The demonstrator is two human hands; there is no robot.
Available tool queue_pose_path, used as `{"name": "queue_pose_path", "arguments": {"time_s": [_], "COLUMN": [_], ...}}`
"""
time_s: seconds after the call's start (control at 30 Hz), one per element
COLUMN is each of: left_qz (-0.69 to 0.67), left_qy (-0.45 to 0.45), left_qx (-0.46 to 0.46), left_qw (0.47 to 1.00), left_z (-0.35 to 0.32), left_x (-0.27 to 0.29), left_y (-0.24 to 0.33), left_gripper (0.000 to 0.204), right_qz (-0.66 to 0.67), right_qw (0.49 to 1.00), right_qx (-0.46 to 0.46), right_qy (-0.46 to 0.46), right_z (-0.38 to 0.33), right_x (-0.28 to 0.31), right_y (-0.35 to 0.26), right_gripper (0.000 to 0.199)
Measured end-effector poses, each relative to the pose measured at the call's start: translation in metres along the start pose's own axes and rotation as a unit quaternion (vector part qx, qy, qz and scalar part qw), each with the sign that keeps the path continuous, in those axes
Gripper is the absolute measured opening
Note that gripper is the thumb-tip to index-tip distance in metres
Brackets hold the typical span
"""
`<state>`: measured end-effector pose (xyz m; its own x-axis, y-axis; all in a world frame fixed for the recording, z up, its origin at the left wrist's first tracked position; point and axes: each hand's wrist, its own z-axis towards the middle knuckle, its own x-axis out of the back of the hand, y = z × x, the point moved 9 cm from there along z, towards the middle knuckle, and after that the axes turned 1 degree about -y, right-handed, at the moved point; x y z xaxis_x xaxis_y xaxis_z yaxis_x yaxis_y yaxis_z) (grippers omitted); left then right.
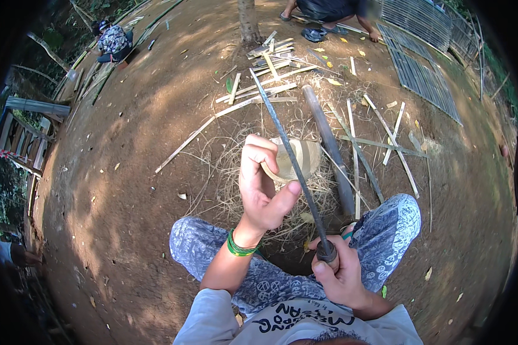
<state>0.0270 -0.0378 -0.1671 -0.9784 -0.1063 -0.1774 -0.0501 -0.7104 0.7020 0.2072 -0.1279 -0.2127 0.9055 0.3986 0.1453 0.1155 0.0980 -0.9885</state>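
My left hand (262,187) is raised in front of me, its curled fingers and thumb closed on the rim of a pale, round, bowl-like piece (309,156), whose exact kind I cannot make out. A long knife (309,204) with a narrow dark blade and a wooden handle is in my right hand (342,273), closed round the handle near my lap. The blade slants up and to the left, crossing in front of the pale piece beside my left thumb. Whether it touches the piece or the thumb, I cannot tell.
Curly shavings (213,164) litter the ground beneath. A dark pole (329,149) lies right of them, near several split strips (385,138). More strips (270,63) are heaped by a tree trunk (248,23). Slatted panels (423,77) lie far right; other people (114,41) crouch farther off.
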Motion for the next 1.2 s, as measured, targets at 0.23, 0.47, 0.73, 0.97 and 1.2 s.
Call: {"name": "queue_pose_path", "arguments": {"time_s": [0.23, 0.47, 0.73, 0.97, 1.2], "left_qz": [-0.006, -0.016, 0.004, -0.041, -0.029], "left_qy": [0.023, 0.02, 0.012, 0.027, 0.022], "left_qx": [0.026, 0.008, 0.001, 0.066, 0.029], "left_qw": [0.999, 1.0, 1.0, 0.997, 0.999], "left_z": [-0.01, -0.013, -0.015, -0.009, -0.009], "left_x": [0.007, 0.008, 0.012, 0.012, 0.016], "left_y": [-0.003, 0.0, -0.003, 0.001, -0.003], "left_gripper": [0.036, 0.044, 0.045, 0.034, 0.036], "right_qz": [-0.098, -0.115, -0.129, -0.155, -0.013], "right_qw": [0.994, 0.992, 0.991, 0.987, 1.0], "right_qx": [0.022, 0.019, -0.007, 0.004, -0.014], "right_qy": [0.033, 0.045, 0.041, 0.038, -0.022], "right_z": [-0.004, -0.007, -0.009, -0.006, -0.002], "right_x": [-0.003, -0.002, -0.005, -0.009, -0.01], "right_y": [-0.013, -0.016, -0.02, -0.021, -0.012], "right_gripper": [0.042, 0.043, 0.042, 0.042, 0.037]}}
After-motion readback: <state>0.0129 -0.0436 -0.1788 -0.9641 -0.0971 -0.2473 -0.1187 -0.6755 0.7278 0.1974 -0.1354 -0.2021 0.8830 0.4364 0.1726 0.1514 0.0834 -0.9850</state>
